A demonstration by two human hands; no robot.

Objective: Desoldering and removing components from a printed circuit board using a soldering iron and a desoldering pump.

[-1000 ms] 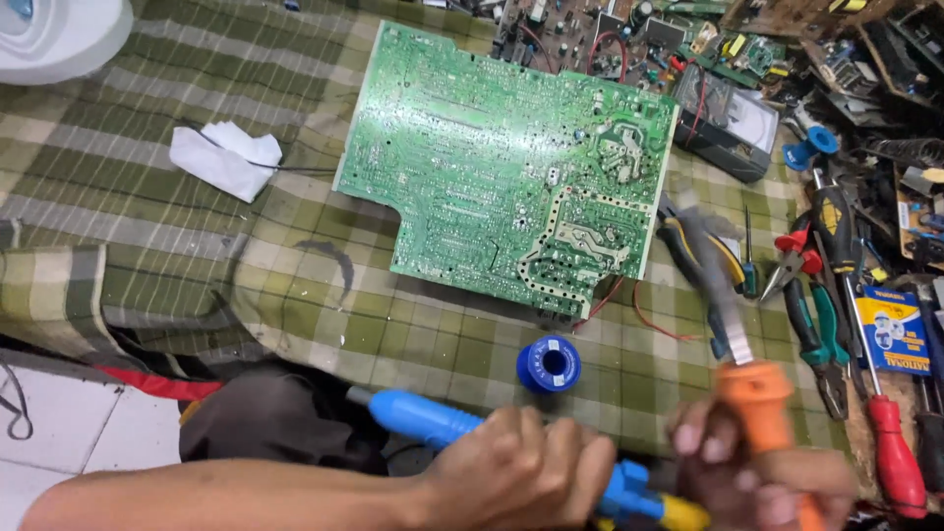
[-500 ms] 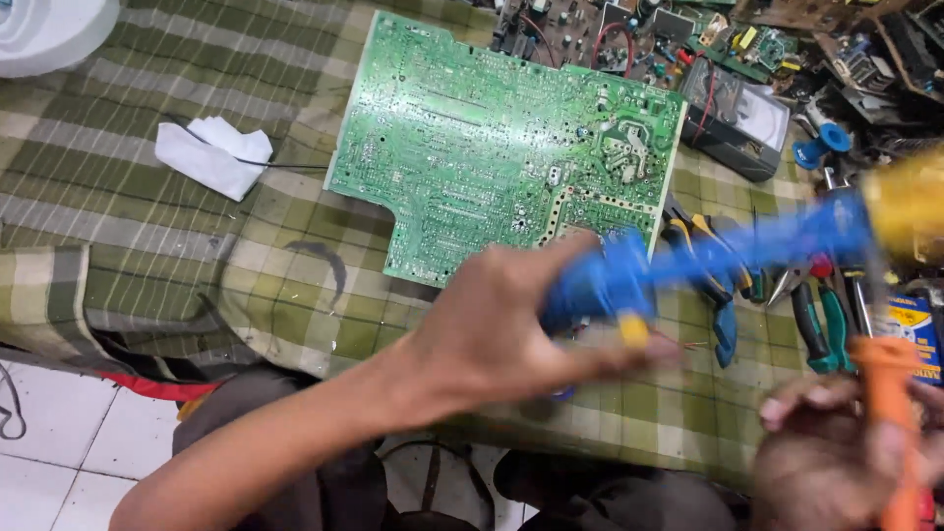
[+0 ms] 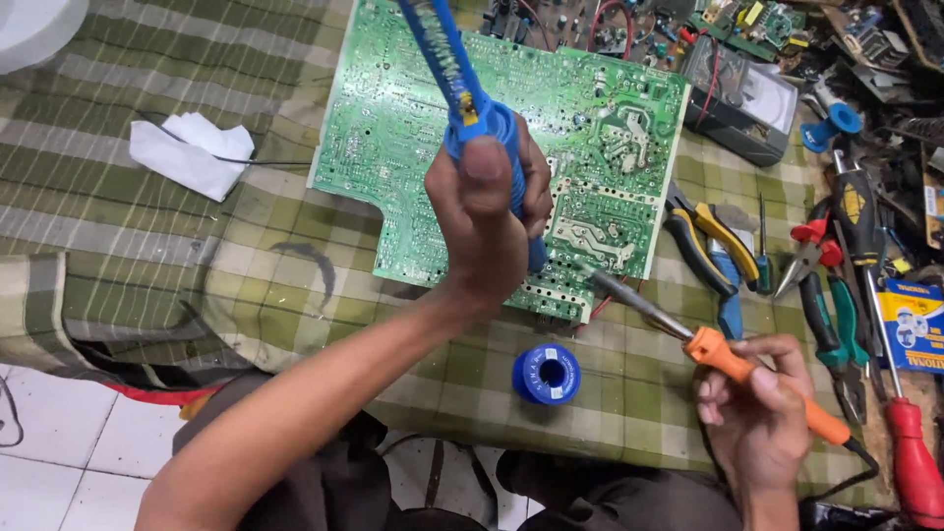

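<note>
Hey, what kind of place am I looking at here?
Probably an electronics repair bench. A green circuit board lies on a checked cloth, the right hand holds a soldering iron, and pliers and screwdrivers lie alongside.

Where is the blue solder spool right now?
In the head view, the blue solder spool lies on the green checked cloth just below the circuit board, between the person's forearms.

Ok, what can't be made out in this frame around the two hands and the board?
Head view only:
- Desoldering pump in the left hand: its upper end is cut off by the top edge.
- Circuit board: the middle lies behind that hand and pump.
- Soldering iron in the right hand: whether its tip touches the board is too fine to tell.
- Solder spool: label too small.
</note>
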